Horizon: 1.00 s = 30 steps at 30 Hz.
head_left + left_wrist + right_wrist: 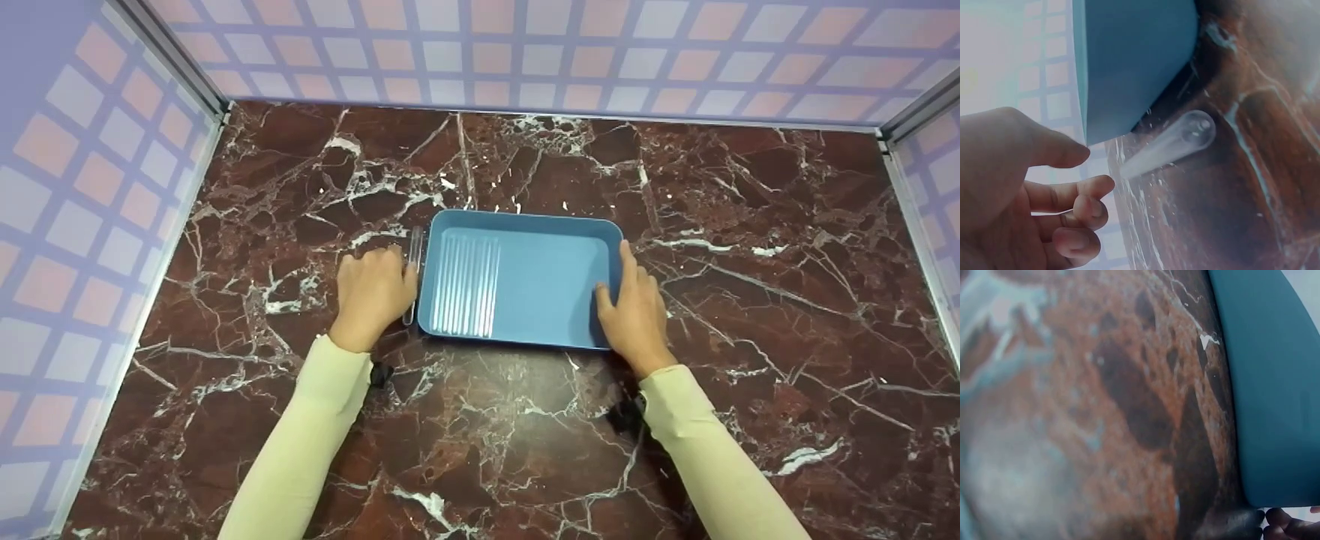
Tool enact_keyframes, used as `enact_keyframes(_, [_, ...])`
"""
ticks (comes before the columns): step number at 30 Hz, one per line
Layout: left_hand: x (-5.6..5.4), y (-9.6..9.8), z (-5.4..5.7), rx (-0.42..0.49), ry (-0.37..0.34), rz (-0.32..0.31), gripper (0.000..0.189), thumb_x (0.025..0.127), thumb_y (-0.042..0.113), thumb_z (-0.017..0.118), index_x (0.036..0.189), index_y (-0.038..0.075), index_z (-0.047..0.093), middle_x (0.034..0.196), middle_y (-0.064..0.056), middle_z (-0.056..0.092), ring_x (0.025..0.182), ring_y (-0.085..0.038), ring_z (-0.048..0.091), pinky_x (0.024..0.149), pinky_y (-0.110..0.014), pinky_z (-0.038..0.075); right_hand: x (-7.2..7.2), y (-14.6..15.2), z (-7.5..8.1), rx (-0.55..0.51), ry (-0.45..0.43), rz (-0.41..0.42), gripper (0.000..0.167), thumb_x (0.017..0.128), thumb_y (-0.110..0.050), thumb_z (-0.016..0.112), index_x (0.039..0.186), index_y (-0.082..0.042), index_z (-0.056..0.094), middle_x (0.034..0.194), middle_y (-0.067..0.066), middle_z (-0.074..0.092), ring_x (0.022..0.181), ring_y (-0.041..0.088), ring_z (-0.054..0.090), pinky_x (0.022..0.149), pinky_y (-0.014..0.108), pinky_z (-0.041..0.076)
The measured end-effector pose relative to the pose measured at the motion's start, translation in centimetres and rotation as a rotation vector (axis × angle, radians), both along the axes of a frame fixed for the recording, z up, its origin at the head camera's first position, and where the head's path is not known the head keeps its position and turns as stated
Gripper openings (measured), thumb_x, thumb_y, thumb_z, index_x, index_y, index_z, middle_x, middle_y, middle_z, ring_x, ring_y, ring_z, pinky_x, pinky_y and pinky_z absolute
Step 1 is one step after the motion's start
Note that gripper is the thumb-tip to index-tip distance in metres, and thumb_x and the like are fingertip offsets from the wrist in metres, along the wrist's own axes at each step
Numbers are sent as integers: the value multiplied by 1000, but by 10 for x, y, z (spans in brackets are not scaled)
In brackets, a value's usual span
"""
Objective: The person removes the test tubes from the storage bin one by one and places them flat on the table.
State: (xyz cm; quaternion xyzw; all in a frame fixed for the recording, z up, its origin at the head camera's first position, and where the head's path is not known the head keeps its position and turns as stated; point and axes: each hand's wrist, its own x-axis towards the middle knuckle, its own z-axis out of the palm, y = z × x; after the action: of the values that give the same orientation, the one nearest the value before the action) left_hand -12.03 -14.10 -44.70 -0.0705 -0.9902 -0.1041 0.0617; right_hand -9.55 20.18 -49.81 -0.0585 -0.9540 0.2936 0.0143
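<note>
A blue rectangular tray (555, 285) lies on the marble-patterned table, with several clear tubes (465, 286) side by side in its left part. One more clear tube (412, 276) rests on the table just outside the tray's left wall; its rounded end shows in the left wrist view. My left hand (373, 294) is beside this loose tube, and in the left wrist view a gap shows between thumb and loosely bent fingers, with nothing held. At the opposite end, my right hand (636, 315) grips the tray's right wall, thumb inside and fingers along the outside.
Checkered panels stand behind the table (495, 427) and at both sides, with a back panel (525, 56) and a left panel (82, 187). Black wrist straps (381, 373) show at the cuffs of the pale sleeves.
</note>
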Motion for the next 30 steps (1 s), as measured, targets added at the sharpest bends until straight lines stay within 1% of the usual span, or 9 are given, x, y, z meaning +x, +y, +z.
enact_keyframes(5, [-2, 8, 5, 5, -20, -11, 31, 98, 23, 60, 76, 1, 63, 74, -22, 68, 70, -45, 65, 66, -53, 48, 0, 2, 0, -5, 6, -2, 69, 102, -24, 55, 162, -12, 23, 143, 25, 52, 126, 48, 50, 102, 60, 40])
enact_keyframes(8, [-3, 12, 7, 4, -33, -23, 31, 99, 24, 59, 79, 1, 63, 75, -22, 68, 71, -44, 65, 68, -53, 49, 0, 2, 0, -9, 9, -9, 69, 101, -24, 55, 162, -12, 24, 143, 25, 52, 126, 48, 50, 103, 60, 40])
enact_keyframes(12, [-4, 17, 9, 2, -17, -41, 30, 98, 25, 62, 81, 0, 66, 75, -21, 69, 70, -43, 66, 67, -53, 50, 0, 1, 0, -9, 14, -14, 69, 101, -24, 55, 162, -12, 25, 144, 26, 52, 128, 48, 50, 104, 61, 40])
enact_keyframes(17, [-4, 22, 8, -3, 21, -72, 32, 96, 26, 65, 73, 4, 61, 64, -15, 62, 59, -38, 61, 61, -51, 48, 0, -1, 1, -3, 7, -15, 69, 101, -26, 55, 162, -14, 25, 144, 24, 53, 125, 48, 51, 103, 61, 41])
enact_keyframes(19, [-5, 25, 7, -4, 18, -84, 34, 96, 26, 65, 70, 5, 58, 60, -11, 57, 54, -34, 57, 58, -50, 47, 0, -2, 2, -3, 6, -12, 69, 101, -27, 55, 162, -14, 25, 143, 25, 53, 124, 47, 52, 102, 61, 41])
enact_keyframes(22, [-5, 29, 6, -10, -1, -97, 34, 96, 27, 65, 70, 6, 56, 58, -8, 52, 52, -29, 52, 56, -47, 46, 0, -2, 2, -5, 8, -10, 70, 101, -26, 56, 162, -14, 25, 140, 25, 55, 122, 47, 53, 102, 60, 42])
enact_keyframes(25, [-6, 34, 6, -13, -18, -99, 33, 96, 27, 65, 71, 6, 57, 59, -9, 55, 51, -26, 47, 56, -46, 46, 0, -1, 1, -2, 12, -12, 69, 101, -26, 56, 162, -14, 25, 138, 25, 55, 121, 47, 53, 101, 60, 42])
enact_keyframes(26, [-6, 35, 6, -13, -22, -100, 35, 96, 26, 65, 69, 7, 54, 58, -8, 53, 51, -25, 45, 55, -44, 44, 0, -1, 1, 0, 13, -13, 69, 101, -26, 56, 162, -14, 25, 137, 25, 56, 120, 47, 53, 100, 60, 42])
enact_keyframes(30, [-7, 42, 4, -3, -14, -113, 35, 95, 25, 65, 68, 7, 54, 59, -11, 58, 51, -27, 49, 55, -45, 45, 1, 1, 0, 3, 3, -19, 69, 102, -26, 54, 162, -14, 25, 142, 25, 53, 124, 47, 52, 102, 61, 41])
